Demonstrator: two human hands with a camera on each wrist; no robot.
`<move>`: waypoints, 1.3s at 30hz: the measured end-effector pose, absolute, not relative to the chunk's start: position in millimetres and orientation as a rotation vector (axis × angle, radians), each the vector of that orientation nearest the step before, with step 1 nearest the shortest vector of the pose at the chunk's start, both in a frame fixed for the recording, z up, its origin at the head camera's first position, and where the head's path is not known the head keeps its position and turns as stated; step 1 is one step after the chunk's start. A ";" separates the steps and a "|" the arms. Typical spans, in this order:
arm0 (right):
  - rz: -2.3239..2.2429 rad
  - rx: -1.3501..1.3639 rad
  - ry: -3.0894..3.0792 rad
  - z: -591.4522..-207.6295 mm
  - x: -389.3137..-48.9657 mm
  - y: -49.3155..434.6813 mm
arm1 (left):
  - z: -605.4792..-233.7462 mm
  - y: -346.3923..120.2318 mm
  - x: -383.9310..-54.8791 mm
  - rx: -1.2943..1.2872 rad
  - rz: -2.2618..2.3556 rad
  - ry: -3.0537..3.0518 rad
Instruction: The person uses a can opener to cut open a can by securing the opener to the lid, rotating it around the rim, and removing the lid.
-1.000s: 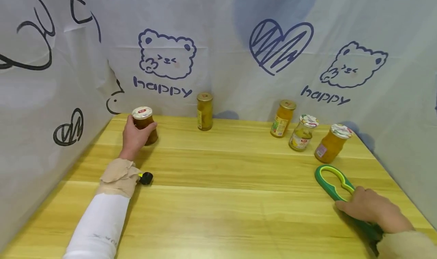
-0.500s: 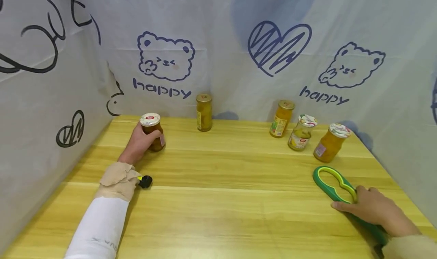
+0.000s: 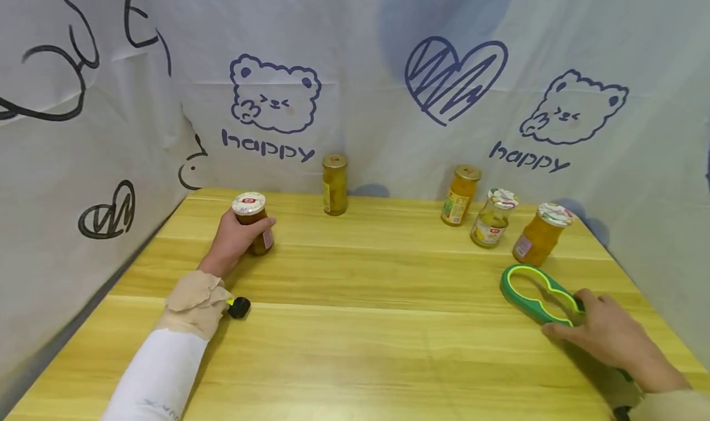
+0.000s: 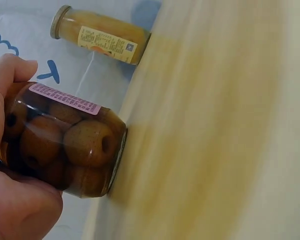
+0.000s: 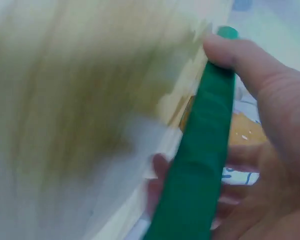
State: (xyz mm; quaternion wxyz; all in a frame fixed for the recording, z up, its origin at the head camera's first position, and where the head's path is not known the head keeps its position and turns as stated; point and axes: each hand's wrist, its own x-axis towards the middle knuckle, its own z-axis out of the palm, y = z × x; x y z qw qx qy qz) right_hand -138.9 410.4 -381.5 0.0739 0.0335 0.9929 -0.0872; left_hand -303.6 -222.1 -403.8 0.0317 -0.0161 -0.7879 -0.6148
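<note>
Left hand [image 3: 232,239], arm [image 3: 161,365] outstretched, counter [image 3: 355,341] ten o'clock; clamped round dark jar [image 4: 65,142]; right hand [image 3: 612,341], three o'clock; clamped on green opener [image 5: 197,135]

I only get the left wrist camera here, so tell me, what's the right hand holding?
Observer: The right hand holds a green tool.

Operator: Okay. The top of the dark jar is out of my sight. Does it have a lid?

Observer: Yes, the head view shows a white lid on it.

Operator: And what stands near the tool's looped end?

Observer: An orange jar, just beyond it in the head view.
</note>
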 end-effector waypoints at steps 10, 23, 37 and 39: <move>-0.319 -0.153 3.103 -382.5 -140.0 371.7 | -400.9 -227.9 -288.2 -0.038 -1.879 -2.509; -0.213 -0.229 3.099 -384.0 -139.4 331.3 | -397.3 -238.8 -267.5 -0.098 -1.794 -2.593; -0.066 -0.413 3.190 -374.9 -144.7 295.0 | -395.5 -244.5 -242.7 -0.100 -1.716 -2.670; -0.055 -0.423 3.208 -372.5 -147.5 287.6 | -395.2 -244.9 -239.9 -0.092 -1.724 -2.672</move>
